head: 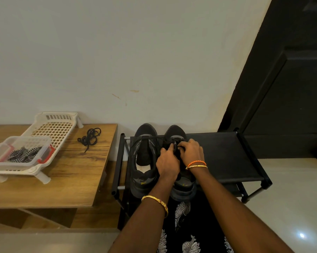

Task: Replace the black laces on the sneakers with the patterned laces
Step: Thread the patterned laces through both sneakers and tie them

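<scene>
Both hands work at the laced front of the right sneaker (179,143) on the black rack (227,157), the left hand (167,162) and right hand (191,152) each pinching its black lace (176,145), with the unlaced left sneaker (145,156) just beside the left hand and the patterned laces (24,154) well off to its left.

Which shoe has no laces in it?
The left sneaker: its tongue is bare. The right sneaker, under both hands, still has black laces.
</scene>
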